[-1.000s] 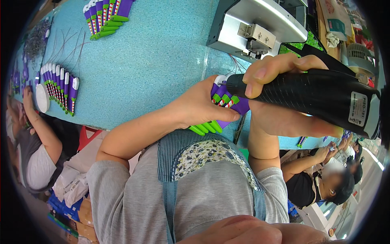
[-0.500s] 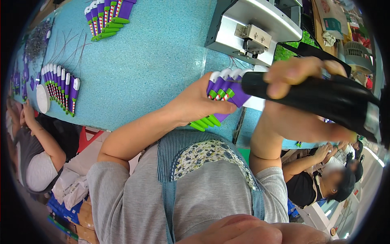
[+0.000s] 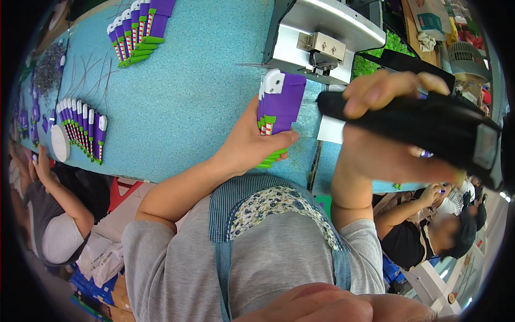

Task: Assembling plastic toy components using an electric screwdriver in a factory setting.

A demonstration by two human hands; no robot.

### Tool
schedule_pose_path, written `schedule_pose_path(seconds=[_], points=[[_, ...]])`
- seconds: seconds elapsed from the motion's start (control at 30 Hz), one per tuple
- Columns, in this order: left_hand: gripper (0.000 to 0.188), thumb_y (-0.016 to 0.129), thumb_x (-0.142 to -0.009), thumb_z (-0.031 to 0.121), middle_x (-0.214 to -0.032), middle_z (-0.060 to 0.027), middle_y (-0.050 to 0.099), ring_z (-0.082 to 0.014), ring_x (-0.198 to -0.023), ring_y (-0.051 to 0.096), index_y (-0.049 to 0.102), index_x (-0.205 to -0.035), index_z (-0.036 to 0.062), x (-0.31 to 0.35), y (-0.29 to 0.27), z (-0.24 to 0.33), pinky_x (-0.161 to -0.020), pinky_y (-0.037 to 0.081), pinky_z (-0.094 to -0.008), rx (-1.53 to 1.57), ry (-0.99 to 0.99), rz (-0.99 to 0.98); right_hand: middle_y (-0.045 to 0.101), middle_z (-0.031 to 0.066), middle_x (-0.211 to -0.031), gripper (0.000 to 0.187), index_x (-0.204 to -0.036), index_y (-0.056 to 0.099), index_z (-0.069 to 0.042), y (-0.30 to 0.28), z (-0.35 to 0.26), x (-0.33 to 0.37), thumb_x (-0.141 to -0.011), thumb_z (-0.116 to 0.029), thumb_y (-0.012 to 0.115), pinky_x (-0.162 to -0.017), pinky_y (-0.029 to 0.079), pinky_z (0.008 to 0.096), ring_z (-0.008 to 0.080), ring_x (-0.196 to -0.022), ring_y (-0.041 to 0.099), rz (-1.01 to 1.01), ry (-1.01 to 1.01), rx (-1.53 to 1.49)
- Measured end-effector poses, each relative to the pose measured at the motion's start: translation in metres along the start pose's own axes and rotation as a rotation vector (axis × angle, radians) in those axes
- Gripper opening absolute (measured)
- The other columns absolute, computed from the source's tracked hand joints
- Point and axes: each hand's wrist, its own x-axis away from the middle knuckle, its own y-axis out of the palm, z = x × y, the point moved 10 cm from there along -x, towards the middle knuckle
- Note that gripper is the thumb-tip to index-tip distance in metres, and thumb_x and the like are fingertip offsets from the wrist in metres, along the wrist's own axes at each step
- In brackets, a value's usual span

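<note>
My left hand is wrapped round a stack of purple plastic toy parts with white ends, red-and-white stripes and green tips. The stack stands tilted up over the table, and a dark hole shows in the front part's white end. To its right, my right hand grips a thick black handheld tool that looks like an electric screwdriver. The tool's narrow end points left toward the stack and is apart from it. Motion blurs this hand and the tool.
A metal machine stands at the back right of the blue table. Fanned rows of similar parts lie at the far left and left, beside a white round disc and thin wires. Co-workers sit on both sides.
The stack has turned more upright and shifted slightly left, away from the screwdriver. Its parts are now bunched instead of fanned. The screwdriver's tip, earlier over the parts, now stands clear of them.
</note>
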Motion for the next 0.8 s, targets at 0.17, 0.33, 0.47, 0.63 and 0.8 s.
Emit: schedule_pose_path(seconds=[0.17,0.33,0.47,0.63,0.8], points=[[0.047,0.071,-0.079,0.005,-0.086,-0.0084,0.059,-0.0160,-0.063,0.060,0.039,-0.114,0.0059,0.002,-0.001,-0.013,-0.050,0.051,-0.0311,0.086,-0.141,-0.017,0.061,0.0193,-0.089,0.099,-0.121,0.050,-0.004,-0.016,0.014,-0.038,-0.070,-0.088,0.036,-0.063,0.047,0.0349,0.0252,-0.069,0.059,-0.204,-0.092,-0.204],[0.049,0.071,-0.080,0.008,-0.087,-0.0084,0.060,-0.0166,-0.058,0.059,0.038,-0.116,0.0068,0.005,-0.002,-0.018,-0.048,0.050,-0.0308,0.119,-0.222,-0.022,0.060,0.0203,-0.089,0.097,-0.120,0.049,-0.004,-0.020,0.028,-0.018,-0.072,-0.087,0.037,-0.062,0.046,0.0352,0.0257,-0.067,0.058,-0.031,-0.080,-0.187],[0.050,0.070,-0.080,0.008,-0.088,-0.0087,0.060,-0.0168,-0.058,0.059,0.038,-0.118,0.0069,0.005,0.002,-0.016,-0.047,0.050,-0.0314,0.112,-0.227,-0.043,0.060,0.0197,-0.093,0.099,-0.122,0.050,-0.005,-0.005,-0.002,-0.038,-0.070,-0.088,0.037,-0.063,0.045,0.0367,0.0261,-0.067,0.058,-0.273,0.002,-0.152],[0.051,0.070,-0.080,0.008,-0.092,-0.0100,0.060,-0.0174,-0.059,0.059,0.037,-0.119,0.0068,0.007,0.002,-0.018,-0.048,0.050,-0.0318,0.147,-0.243,-0.043,0.060,0.0202,-0.087,0.101,-0.119,0.050,-0.004,-0.009,0.025,-0.043,-0.069,-0.090,0.032,-0.060,0.046,0.0353,0.0250,-0.063,0.058,-0.234,-0.069,-0.134],[0.051,0.070,-0.080,0.009,-0.095,-0.0108,0.060,-0.0183,-0.060,0.060,0.038,-0.120,0.0074,0.010,0.001,-0.019,-0.048,0.050,-0.0322,0.146,-0.258,-0.031,0.060,0.0190,-0.085,0.102,-0.127,0.045,-0.005,-0.010,0.013,-0.016,-0.070,-0.089,0.034,-0.058,0.045,0.0334,0.0232,-0.061,0.056,0.069,-0.011,-0.189]])
